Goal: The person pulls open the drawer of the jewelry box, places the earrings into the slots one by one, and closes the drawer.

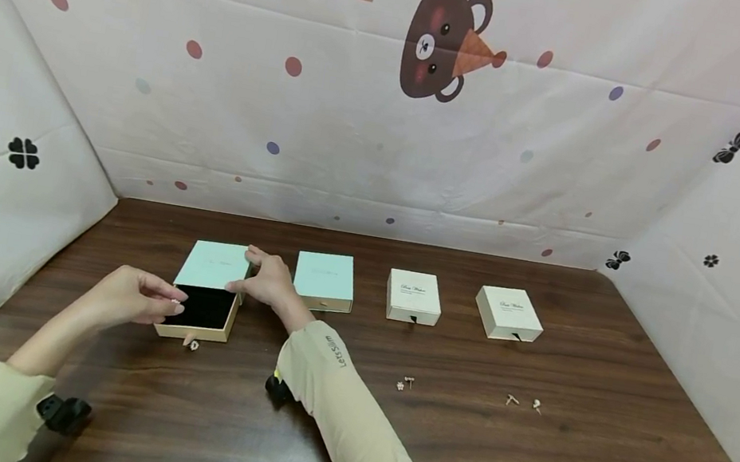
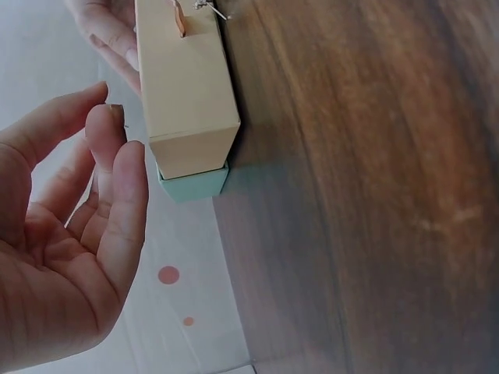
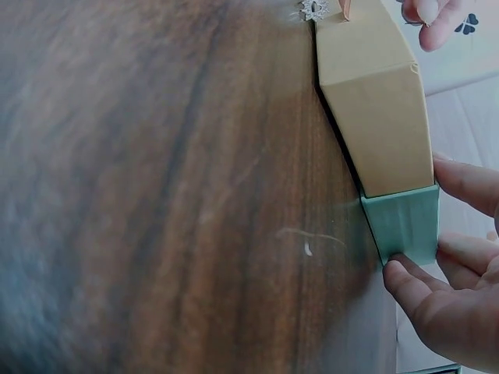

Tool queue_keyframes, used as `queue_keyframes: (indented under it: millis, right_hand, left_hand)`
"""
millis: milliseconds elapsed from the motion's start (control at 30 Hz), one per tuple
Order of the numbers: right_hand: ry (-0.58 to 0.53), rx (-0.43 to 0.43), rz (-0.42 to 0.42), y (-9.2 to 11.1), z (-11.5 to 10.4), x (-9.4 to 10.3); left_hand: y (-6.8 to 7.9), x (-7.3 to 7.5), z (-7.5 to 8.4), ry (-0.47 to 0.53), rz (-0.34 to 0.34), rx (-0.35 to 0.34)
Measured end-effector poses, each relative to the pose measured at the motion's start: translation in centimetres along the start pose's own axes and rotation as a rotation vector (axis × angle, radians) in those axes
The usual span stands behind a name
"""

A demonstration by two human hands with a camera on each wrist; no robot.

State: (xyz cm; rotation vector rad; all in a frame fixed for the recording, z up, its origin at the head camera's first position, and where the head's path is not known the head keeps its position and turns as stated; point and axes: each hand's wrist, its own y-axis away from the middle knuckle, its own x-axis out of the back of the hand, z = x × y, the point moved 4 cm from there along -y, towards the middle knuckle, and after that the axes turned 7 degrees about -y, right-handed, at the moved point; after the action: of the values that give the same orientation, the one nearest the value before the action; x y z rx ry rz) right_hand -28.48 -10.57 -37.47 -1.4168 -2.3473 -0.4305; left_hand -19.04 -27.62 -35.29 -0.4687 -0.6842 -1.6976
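At the left of the table a mint drawer-style jewelry box [image 1: 213,266] stands with its cream drawer [image 1: 194,332] pulled out toward the front, showing a black lining. My left hand [image 1: 130,298] hovers over the drawer's left side and pinches a tiny earring [image 1: 175,302], mostly hidden by the fingertips. On the box's right side, my right hand [image 1: 268,279] grips the mint sleeve [image 3: 405,226] with thumb and fingers. Another earring [image 1: 194,345] lies on the table just before the drawer, beside its small pull tab [image 2: 180,19].
A second mint box [image 1: 325,276] and two white boxes, one in the middle [image 1: 414,296] and one at the right [image 1: 509,314], stand in a row. Small earrings lie in front of the white boxes, one group nearer [image 1: 400,386], another farther right [image 1: 536,405]. Patterned cloth [image 1: 359,116] walls the table.
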Motion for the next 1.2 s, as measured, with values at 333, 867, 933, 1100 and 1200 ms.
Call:
queue_keyframes:
  millis: [333,867,933,1100,1200]
  right_hand:
    - [0.01,-0.011,0.003,0.0,0.1,0.1]
    - [0.045,0.011,-0.007,-0.1,0.1,0.2]
    - [0.049,0.011,-0.007,-0.2,0.1,0.2]
    - [0.042,0.006,-0.011,-0.2,0.2,0.1]
    - [0.038,0.002,-0.012,-0.2,0.2,0.2]
  left_hand:
    - [-0.6,-0.1,0.0,-0.039,-0.01,-0.001]
    - [-1.4,-0.4,0.1,-0.148,-0.012,-0.014]
    - [-1.4,-0.6,0.1,-0.158,-0.018,-0.016]
    - [-1.5,-0.8,0.2,-0.192,-0.023,-0.026]
    - [-1.5,-0.9,0.1,-0.216,-0.018,-0.04]
